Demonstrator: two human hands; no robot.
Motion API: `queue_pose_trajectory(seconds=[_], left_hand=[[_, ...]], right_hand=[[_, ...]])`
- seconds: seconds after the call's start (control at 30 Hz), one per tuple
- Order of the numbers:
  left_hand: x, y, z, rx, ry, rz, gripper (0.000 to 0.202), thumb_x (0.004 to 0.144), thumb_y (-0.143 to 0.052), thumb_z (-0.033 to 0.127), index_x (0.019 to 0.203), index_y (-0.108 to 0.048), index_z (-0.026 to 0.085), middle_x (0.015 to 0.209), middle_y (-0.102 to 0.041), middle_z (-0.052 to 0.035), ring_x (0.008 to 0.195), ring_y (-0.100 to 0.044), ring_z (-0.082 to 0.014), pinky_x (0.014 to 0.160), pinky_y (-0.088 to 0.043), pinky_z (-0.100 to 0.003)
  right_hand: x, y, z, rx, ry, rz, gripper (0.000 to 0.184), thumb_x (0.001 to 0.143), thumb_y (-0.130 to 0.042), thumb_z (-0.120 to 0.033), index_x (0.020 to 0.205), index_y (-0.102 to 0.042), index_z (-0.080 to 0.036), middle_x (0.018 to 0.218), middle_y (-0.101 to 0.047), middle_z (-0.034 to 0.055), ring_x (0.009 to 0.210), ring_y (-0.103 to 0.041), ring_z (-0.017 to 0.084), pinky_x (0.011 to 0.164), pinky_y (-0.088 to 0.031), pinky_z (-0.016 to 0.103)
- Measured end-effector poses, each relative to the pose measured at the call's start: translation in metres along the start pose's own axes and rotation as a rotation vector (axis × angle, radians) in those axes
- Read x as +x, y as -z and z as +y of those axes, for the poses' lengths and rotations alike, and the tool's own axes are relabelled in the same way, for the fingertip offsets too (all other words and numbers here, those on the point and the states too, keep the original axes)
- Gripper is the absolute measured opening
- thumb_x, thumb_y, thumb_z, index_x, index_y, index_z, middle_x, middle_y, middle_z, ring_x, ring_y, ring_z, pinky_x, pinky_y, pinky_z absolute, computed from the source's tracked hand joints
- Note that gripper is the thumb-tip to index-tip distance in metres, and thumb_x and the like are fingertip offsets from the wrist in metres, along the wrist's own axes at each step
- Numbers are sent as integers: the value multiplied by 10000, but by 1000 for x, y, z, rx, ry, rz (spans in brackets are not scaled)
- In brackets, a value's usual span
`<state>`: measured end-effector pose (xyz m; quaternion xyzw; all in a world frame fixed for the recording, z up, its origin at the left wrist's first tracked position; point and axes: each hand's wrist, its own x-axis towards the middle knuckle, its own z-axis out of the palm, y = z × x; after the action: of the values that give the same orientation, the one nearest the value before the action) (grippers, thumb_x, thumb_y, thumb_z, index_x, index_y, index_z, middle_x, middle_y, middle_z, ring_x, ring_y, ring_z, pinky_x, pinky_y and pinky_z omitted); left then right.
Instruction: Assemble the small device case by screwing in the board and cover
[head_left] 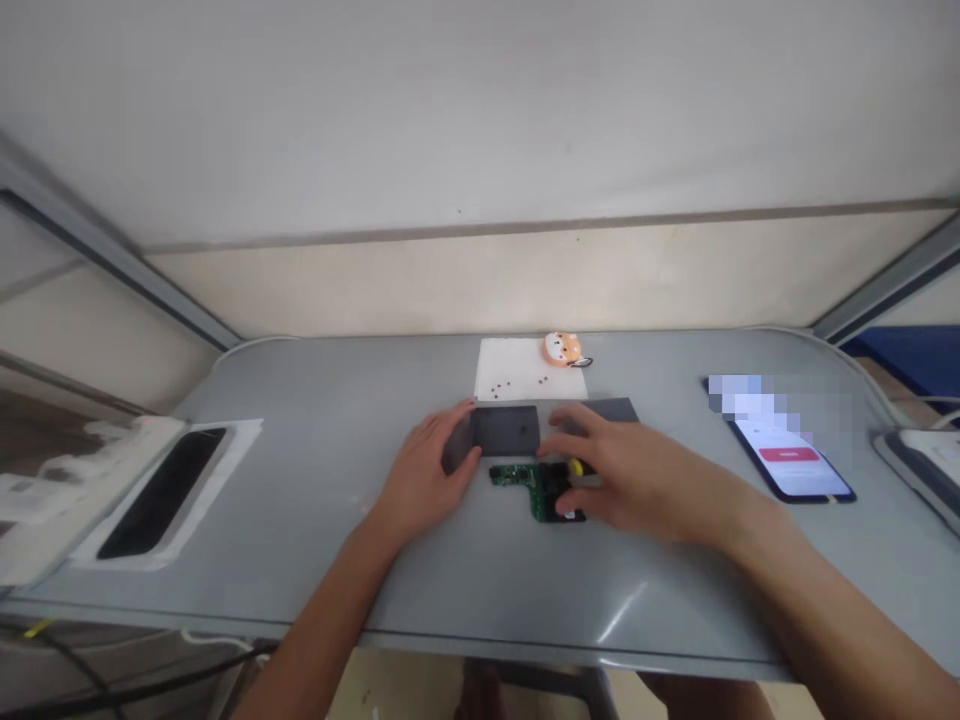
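Note:
My left hand [427, 465] grips the left end of a dark grey, flat rectangular case piece [506, 430], fingers over the far edge and thumb at the near side. My right hand [600, 465] is over a green circuit board [525, 476] with a black section. Its fingers are curved and spread, with the thumb over the board's near right part. Below the palm shows a small yellow round piece [576, 467]; I cannot tell what it belongs to. Another dark grey flat piece [616, 409] lies behind my right hand, partly covered by it.
A white paper [517, 360] with several tiny dark screws and an orange dog-face case [562, 349] lies at the back. To the right is a lit phone [795, 470]. At left, a black slab [161, 495] rests on white sheets. The grey table [315, 400] meets a wall behind.

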<state>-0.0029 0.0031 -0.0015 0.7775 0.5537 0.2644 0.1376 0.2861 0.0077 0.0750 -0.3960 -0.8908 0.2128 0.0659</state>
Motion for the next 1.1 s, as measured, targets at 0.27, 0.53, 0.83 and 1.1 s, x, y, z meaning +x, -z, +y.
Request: queue_pose_trajectory(seconds=[0.27,0.53,0.83,1.1], left_hand=[[0,1,2,-16,28,-10,530,967,-570,259,1488,-479,237,1443,-605,-98,1320,-576,-269,1158,-460,-498],[0,2,0,-11,53,-33,572,950,-575,258,1511,-464,240,1466,-581,-91,1343,-558,-269,1192,-435,-489],[-2,8,5,-21,48,-82,596,939,-612,290,1516,-466,286,1480,-577,-62,1363,-540,-265,1196,-436,-474],[-3,8,6,-40,84,-106,603,930,-655,347,1508,-486,317,1457,-586,-55,1345,-545,-272,1184,-443,-480]], right_hand=[[-1,-16,-2,-42,-35,-110,296,860,-754,-280,1145,-676,-276,1107,-672,40,798,-699,230,641,-447,330],[14,-7,13,-55,-12,94,291,988,-600,-388,1246,-694,-290,1268,-654,54,865,-706,203,762,-507,345],[21,-21,13,-133,43,103,322,1003,-570,-417,1262,-717,-295,1223,-648,80,841,-709,201,698,-482,327],[23,-23,14,-143,39,134,317,1002,-563,-427,1235,-729,-290,1187,-654,70,811,-690,187,638,-442,310]])
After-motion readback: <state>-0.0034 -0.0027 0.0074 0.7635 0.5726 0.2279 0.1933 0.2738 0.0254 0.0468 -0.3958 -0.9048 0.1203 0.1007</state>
